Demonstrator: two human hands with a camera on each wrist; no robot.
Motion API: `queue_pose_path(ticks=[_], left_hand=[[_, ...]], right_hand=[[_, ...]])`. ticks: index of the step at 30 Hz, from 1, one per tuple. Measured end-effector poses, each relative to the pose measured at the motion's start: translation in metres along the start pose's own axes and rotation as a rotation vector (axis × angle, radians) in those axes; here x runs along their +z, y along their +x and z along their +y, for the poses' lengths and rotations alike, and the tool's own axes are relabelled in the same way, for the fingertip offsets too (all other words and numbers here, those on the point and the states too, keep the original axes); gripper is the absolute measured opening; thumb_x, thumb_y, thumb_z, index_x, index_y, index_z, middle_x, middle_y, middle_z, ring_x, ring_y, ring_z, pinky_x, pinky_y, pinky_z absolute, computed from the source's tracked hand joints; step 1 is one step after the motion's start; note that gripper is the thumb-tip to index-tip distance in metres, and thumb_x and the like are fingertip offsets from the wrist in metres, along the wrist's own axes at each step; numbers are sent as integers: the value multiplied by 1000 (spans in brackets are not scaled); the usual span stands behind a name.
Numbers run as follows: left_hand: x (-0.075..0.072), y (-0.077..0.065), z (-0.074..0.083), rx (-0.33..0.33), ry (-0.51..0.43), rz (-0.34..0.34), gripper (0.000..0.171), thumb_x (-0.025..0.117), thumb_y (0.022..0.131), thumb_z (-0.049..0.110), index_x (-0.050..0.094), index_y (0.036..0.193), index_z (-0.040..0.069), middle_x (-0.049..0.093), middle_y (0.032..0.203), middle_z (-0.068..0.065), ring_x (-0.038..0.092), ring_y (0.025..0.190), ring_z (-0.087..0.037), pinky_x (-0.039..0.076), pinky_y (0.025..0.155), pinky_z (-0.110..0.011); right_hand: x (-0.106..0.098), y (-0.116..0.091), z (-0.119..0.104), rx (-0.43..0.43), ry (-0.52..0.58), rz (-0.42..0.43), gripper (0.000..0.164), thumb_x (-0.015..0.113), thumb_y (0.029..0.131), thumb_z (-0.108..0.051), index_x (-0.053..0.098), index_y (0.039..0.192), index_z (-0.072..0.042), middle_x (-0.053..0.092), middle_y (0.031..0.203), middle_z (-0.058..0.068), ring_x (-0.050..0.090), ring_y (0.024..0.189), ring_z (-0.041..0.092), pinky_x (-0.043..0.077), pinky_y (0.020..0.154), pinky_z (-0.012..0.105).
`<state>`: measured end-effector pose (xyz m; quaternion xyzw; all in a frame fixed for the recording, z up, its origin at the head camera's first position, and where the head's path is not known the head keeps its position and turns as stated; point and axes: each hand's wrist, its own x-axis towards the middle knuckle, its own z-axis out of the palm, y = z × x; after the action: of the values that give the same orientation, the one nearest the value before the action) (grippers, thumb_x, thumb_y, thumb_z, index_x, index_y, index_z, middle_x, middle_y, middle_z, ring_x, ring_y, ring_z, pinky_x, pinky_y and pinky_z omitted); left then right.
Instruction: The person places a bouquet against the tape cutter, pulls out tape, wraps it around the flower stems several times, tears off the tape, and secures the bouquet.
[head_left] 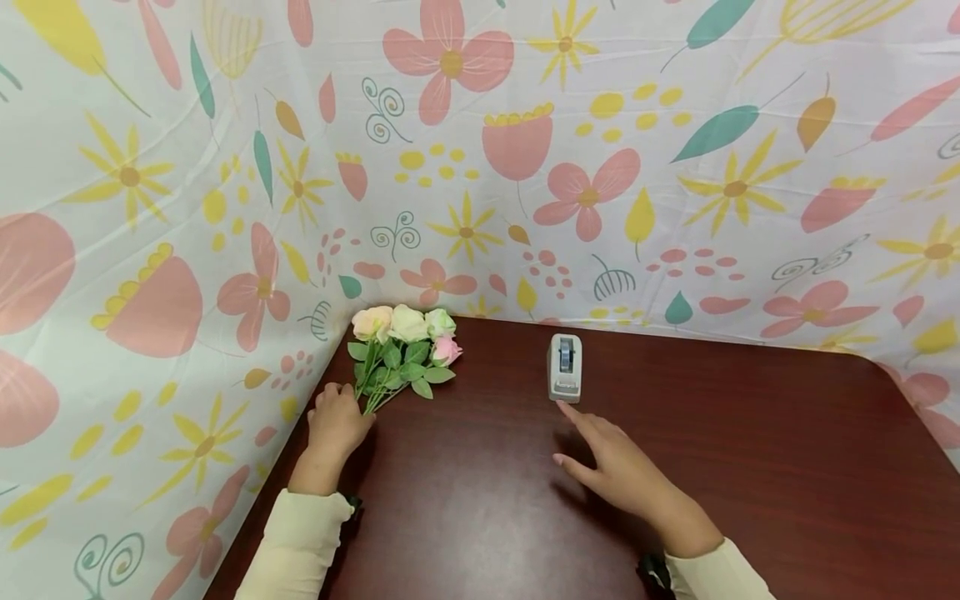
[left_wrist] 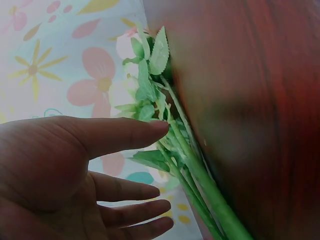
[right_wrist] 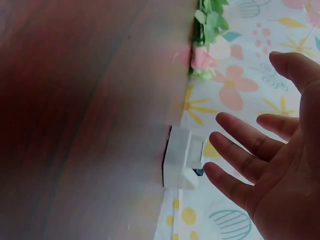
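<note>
A bunch of artificial-looking roses (head_left: 393, 367) in cream, white and pink lies at the back left of the dark table, its green stems toward me. My left hand (head_left: 335, 427) is over the stem ends. In the left wrist view its thumb (left_wrist: 135, 134) overlaps the stems (left_wrist: 192, 162), while the other fingers are extended and apart, not wrapped round them. A light grey tape dispenser (head_left: 564, 371) with a blue roll stands right of the flowers. Close in front of it hovers my right hand (head_left: 622, 471), fingers spread and holding nothing; the index fingertip is near the dispenser's front end.
The reddish-brown table (head_left: 480, 492) has a glossy top. A white cloth (head_left: 495, 208) with a flower pattern hangs along its back and left edges, close behind the roses and the dispenser. Both sleeves are cream, with a dark strap at each wrist.
</note>
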<state>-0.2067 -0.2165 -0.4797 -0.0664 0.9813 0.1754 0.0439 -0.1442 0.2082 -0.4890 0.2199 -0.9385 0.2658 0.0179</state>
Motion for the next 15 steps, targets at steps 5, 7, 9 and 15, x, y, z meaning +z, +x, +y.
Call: queue_pose_path(ticks=[5,7,9,15], left_hand=[[0,-2,-5,-13,11,-27,61,75,89,28,53,127,-14,47,131,-36,50,116,-53,45,91,-65],[-1,-3,-7,-13,21,-45,57,76,88,27,57,121,-14,49,127,-36,52,112,-52,47,89,-63],[-1,-4,-8,-18,31,-70,54,76,87,27,59,118,-14,50,125,-36,52,110,-52,48,88,-62],[1,-2,-12,-29,37,-103,57,76,87,26,58,122,-15,49,125,-36,52,113,-52,48,90,-61]], right_hand=[[6,-1,-5,-1,5,-26,75,64,97,-48,31,160,-24,57,145,11,56,133,33,42,107,60],[8,0,-6,0,4,-39,74,63,97,-49,32,159,-25,57,145,10,56,133,33,42,108,59],[10,0,-8,-1,1,-49,72,63,98,-49,33,159,-25,57,145,8,56,133,32,43,108,58],[14,4,-12,-29,-18,-49,66,64,98,-45,41,155,-20,58,141,6,58,130,29,48,104,52]])
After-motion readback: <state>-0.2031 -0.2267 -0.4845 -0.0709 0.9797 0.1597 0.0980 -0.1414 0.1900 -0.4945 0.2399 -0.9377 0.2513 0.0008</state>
